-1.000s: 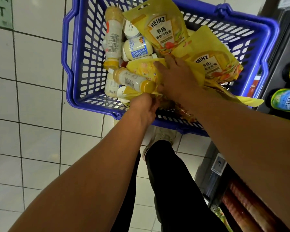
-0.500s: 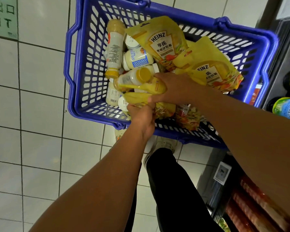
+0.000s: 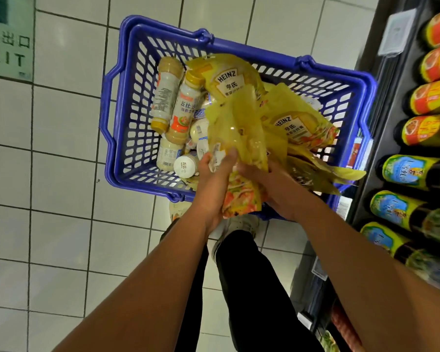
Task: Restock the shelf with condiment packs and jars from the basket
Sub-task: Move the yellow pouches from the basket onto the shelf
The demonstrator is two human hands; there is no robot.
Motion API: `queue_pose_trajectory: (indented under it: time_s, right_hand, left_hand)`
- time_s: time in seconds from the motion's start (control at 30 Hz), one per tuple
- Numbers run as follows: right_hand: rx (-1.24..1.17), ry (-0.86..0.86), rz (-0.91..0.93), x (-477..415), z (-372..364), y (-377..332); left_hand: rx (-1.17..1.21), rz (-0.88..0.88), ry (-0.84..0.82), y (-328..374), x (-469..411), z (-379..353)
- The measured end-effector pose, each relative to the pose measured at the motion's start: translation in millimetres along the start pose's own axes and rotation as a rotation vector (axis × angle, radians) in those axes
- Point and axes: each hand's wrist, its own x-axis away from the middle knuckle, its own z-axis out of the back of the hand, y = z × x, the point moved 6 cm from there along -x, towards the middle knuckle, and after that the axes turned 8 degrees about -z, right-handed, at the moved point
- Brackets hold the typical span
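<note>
A blue plastic basket [image 3: 127, 138] stands on the tiled floor in front of me. It holds several pale dressing bottles [image 3: 182, 110] at its left and yellow Heinz condiment packs [image 3: 296, 128] at its right. Both hands grip a bunch of yellow packs [image 3: 236, 138] lifted above the basket's near side. My left hand [image 3: 215, 174] clasps the bunch from the left. My right hand [image 3: 267, 181] holds it from the right and below. The lower ends of the packs hang between my palms.
A dark shelf [image 3: 391, 80] runs along the right edge, lined with rows of bottles with yellow and blue-green labels [image 3: 401, 171]. A price tag [image 3: 396, 31] hangs on its rail. My black trouser leg and white shoe [image 3: 241, 224] stand just behind the basket.
Both hands have closed on the yellow packs and raised them out of the basket toward me. A bottle that lay on the bunch has slid off. The view has shifted toward the shelf.
</note>
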Motion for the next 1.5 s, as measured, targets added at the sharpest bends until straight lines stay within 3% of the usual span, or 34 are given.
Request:
queue_pose_trajectory:
  time_s: [0.17,0.4,1.0,1.17,1.5]
  right_hand:
    - [-0.344,0.082,0.024,46.1,8.6,2.4]
    - [-0.450,0.060,0.130,123.3,-3.3,-24.2]
    - [-0.276,0.269,0.486,372.3,-48.3,-139.4]
    - [-0.297,0.321,0.570,436.4,-56.3,-159.3]
    - [-0.431,0.520,0.787,545.8,-80.7,-189.7]
  left_hand:
    - [0.045,0.034,-0.223,21.2,36.7,-13.4]
    - [-0.089,-0.029,-0.281,72.6,103.7,-18.8]
    - [-0.359,-0.228,-0.543,251.3,289.1,-83.8]
    - [-0.277,-0.241,-0.607,281.5,332.6,-112.7]
    - [-0.380,-0.339,-0.782,357.7,405.1,-180.5]
